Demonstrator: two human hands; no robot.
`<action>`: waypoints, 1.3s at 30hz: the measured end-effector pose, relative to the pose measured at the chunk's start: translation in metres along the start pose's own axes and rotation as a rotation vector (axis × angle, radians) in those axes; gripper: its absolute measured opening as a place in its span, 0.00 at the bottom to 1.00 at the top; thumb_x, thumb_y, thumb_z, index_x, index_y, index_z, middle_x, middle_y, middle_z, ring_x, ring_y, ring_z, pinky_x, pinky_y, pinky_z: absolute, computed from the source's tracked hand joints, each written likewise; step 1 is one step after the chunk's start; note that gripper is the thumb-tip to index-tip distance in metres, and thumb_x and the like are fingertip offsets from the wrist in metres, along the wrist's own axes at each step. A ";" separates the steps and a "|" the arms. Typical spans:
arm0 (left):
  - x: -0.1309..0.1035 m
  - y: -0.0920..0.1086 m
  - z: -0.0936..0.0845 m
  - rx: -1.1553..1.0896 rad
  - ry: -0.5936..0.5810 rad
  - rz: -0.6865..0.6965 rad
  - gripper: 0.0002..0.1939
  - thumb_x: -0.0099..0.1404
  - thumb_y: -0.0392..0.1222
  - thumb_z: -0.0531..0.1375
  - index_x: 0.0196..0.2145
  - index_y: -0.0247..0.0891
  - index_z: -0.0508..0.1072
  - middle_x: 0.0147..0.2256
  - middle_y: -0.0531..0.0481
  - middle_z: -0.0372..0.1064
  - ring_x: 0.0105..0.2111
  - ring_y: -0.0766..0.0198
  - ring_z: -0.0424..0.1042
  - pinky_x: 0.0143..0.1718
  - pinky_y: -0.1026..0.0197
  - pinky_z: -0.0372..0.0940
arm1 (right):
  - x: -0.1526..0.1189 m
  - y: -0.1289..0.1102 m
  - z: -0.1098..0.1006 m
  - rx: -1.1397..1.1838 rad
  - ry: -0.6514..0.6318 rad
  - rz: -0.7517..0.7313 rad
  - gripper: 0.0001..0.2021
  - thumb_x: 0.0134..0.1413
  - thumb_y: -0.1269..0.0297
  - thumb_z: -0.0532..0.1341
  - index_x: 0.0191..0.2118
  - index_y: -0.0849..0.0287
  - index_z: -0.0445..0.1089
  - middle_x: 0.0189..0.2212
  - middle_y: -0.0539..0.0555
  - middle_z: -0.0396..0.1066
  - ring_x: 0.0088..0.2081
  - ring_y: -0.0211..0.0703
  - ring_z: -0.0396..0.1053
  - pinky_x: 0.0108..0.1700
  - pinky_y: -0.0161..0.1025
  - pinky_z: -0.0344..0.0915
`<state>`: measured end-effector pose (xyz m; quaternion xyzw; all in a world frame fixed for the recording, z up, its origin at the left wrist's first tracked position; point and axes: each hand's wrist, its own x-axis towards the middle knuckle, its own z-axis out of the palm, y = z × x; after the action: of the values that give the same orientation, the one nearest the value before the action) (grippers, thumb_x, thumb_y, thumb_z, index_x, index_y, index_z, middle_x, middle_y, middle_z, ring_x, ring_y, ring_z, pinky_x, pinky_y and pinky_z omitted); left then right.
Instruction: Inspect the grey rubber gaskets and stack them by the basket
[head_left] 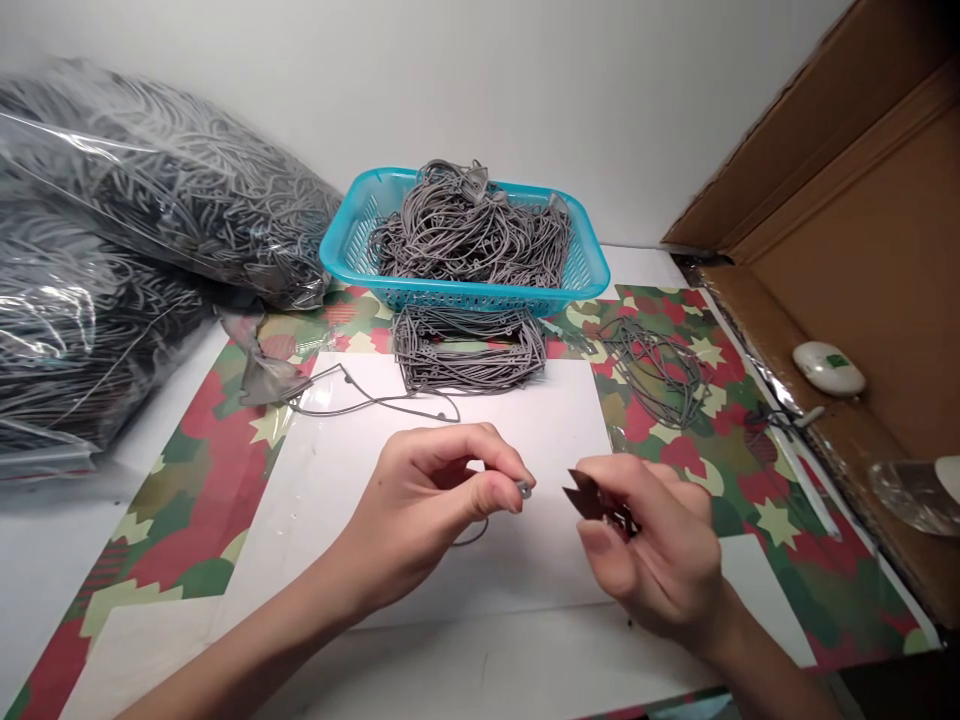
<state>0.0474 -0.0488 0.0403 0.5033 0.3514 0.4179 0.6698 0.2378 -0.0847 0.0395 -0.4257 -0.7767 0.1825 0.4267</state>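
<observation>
Between the thumb and fingertips of my left hand [427, 510] is a thin grey rubber gasket [524, 490]. Its small round tab pokes out toward the right, and part of its loop shows under the hand; the rest is hidden. My right hand [664, 545] is closed round a pair of small snips [582, 494], whose dark pointed blades are apart and face the tab without touching it. Both hands are above a white paper sheet [555, 420]. Just beyond them, a loose grey gasket loop [360, 408] rests on the sheet, with a translucent grey flap [266, 375] at its left end.
Stacked gaskets [469, 350] lie before a blue basket [480, 294] heaped with more. Plastic bags [172, 190] full of grey strands bulge at left. A tangled gasket pile [660, 375] lies right, near a cardboard wall [862, 220] and a white rounded object [829, 368].
</observation>
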 end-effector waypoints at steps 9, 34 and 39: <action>0.002 0.003 0.001 0.030 0.001 0.043 0.15 0.54 0.54 0.70 0.23 0.39 0.78 0.19 0.53 0.65 0.19 0.71 0.58 0.18 0.67 0.55 | 0.006 0.001 -0.002 -0.241 -0.012 -0.159 0.04 0.59 0.69 0.56 0.32 0.55 0.64 0.15 0.44 0.60 0.16 0.33 0.54 0.20 0.34 0.51; 0.001 0.000 0.001 0.015 0.046 0.174 0.07 0.55 0.32 0.70 0.26 0.43 0.79 0.22 0.58 0.71 0.24 0.72 0.67 0.24 0.70 0.63 | 0.007 0.003 0.004 -0.323 0.015 -0.237 0.08 0.65 0.68 0.53 0.32 0.59 0.63 0.15 0.42 0.56 0.15 0.31 0.53 0.20 0.34 0.49; 0.001 0.000 0.000 0.057 0.052 0.218 0.10 0.54 0.28 0.68 0.27 0.43 0.79 0.24 0.59 0.73 0.26 0.73 0.69 0.28 0.71 0.65 | 0.009 0.004 0.004 -0.341 0.007 -0.252 0.09 0.66 0.69 0.53 0.32 0.60 0.63 0.15 0.42 0.56 0.16 0.31 0.53 0.20 0.34 0.49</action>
<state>0.0484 -0.0477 0.0404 0.5464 0.3236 0.4907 0.5966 0.2336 -0.0754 0.0390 -0.3918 -0.8421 -0.0078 0.3706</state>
